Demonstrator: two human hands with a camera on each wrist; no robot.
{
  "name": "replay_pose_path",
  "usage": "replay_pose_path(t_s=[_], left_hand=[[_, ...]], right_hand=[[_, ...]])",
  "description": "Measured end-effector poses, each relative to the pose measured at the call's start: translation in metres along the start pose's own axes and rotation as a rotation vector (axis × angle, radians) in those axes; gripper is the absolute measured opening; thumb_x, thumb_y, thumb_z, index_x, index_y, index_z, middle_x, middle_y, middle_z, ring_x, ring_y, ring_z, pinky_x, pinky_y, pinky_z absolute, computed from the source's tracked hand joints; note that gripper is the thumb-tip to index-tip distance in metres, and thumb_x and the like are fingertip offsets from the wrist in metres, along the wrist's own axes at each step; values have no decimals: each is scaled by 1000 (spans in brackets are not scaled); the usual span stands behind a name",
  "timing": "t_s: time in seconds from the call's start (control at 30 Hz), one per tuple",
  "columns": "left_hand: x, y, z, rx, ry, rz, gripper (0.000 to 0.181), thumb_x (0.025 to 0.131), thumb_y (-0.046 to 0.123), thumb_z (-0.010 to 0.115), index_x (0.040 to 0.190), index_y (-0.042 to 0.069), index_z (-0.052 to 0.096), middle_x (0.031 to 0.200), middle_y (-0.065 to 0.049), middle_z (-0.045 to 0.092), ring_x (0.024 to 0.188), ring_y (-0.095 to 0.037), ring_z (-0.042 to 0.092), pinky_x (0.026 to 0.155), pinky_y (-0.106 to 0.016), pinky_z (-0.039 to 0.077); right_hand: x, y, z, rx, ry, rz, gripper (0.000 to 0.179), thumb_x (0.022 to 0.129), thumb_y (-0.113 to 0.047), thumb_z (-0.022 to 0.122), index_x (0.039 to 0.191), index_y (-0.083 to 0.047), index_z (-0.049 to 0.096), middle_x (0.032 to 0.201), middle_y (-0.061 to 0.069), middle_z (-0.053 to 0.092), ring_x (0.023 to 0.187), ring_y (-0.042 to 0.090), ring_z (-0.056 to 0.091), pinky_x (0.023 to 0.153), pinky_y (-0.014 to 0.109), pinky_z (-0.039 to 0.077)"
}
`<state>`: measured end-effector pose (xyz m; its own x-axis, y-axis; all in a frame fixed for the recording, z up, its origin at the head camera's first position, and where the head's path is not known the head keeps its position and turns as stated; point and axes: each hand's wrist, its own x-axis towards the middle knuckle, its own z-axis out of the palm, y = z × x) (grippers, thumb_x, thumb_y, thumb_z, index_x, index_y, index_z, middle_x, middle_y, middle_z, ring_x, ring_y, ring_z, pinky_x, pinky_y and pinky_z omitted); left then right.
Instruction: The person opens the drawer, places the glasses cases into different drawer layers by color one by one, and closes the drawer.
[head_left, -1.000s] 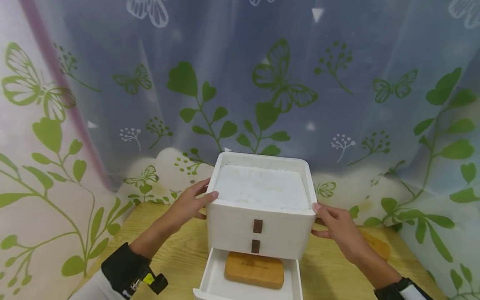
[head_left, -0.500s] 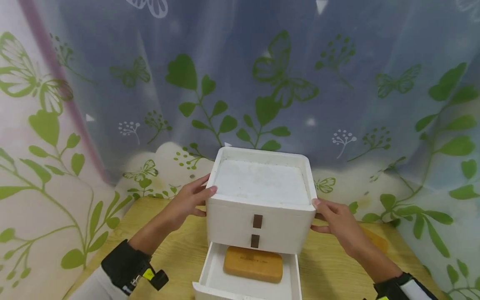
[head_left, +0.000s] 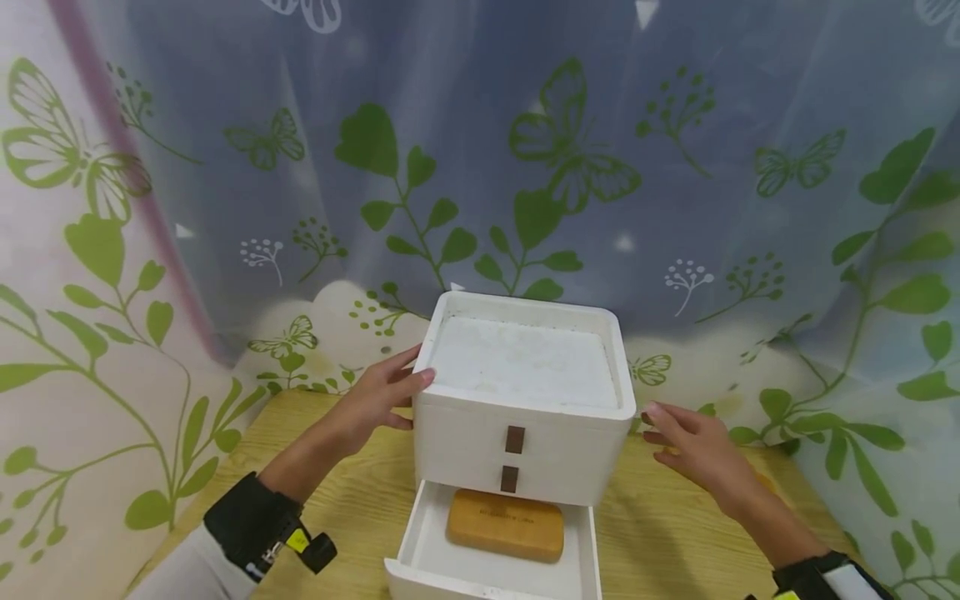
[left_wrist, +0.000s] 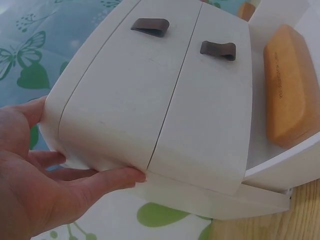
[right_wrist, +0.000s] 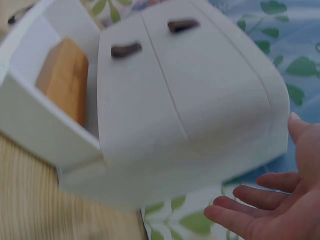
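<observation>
A small white drawer cabinet [head_left: 517, 454] with brown pull tabs stands on the wooden table, its bottom drawer [head_left: 427, 550] pulled out. In that drawer lies a tan, rounded case [head_left: 506, 527] with faint lettering, perhaps a glasses case. My left hand [head_left: 378, 400] touches the cabinet's left side, thumb at the top rim and fingers extended along the side. In the left wrist view some of those fingers are partly hidden beneath the cabinet's edge. My right hand [head_left: 697, 454] is just off the right side, its fingers spread and loosely bent, holding nothing.
A recessed tray top [head_left: 525, 362] with a raised rim forms the cabinet's upper surface. Behind the right forearm a bit of another tan object [head_left: 765, 481] shows on the table [head_left: 652, 533]. A patterned curtain [head_left: 480, 167] hangs close behind and at both sides.
My right hand has let go of the cabinet's right edge and moved slightly to the right. My left hand stays in contact. The open drawer and its case look unchanged.
</observation>
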<state>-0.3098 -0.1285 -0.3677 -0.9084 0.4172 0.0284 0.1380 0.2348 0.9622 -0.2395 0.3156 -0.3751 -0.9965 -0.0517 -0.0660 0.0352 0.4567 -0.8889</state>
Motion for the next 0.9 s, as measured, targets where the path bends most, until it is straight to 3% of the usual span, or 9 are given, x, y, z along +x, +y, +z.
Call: replay_pose_path(t_s=[0.3, 0.63, 0.9], left_hand=[[2, -2, 1, -12, 22, -26, 74, 103, 51, 59, 166, 32, 25, 162, -15, 45, 134, -42, 60, 99, -56, 59], [2, -4, 1, -15, 4, -6, 74, 104, 50, 59, 166, 31, 24, 163, -16, 44, 133, -42, 60, 98, -56, 59], [2, -3, -1, -20, 2, -15, 74, 103, 50, 60, 166, 32, 25, 163, -14, 43, 133, -41, 60, 98, -55, 59]], right_hand=[[6, 35, -30, -408, 65, -27, 86, 105, -60, 48, 159, 6, 34, 159, 34, 38, 141, 57, 44, 105, 68, 47], [20, 85, -49, -666, 114, -35, 89, 101, -59, 58, 151, 13, 41, 149, 42, 45, 130, 63, 50, 94, 68, 52], [36, 111, -57, -712, 85, 14, 96, 99, -63, 59, 153, 13, 38, 148, 44, 43, 129, 65, 48, 94, 70, 51]])
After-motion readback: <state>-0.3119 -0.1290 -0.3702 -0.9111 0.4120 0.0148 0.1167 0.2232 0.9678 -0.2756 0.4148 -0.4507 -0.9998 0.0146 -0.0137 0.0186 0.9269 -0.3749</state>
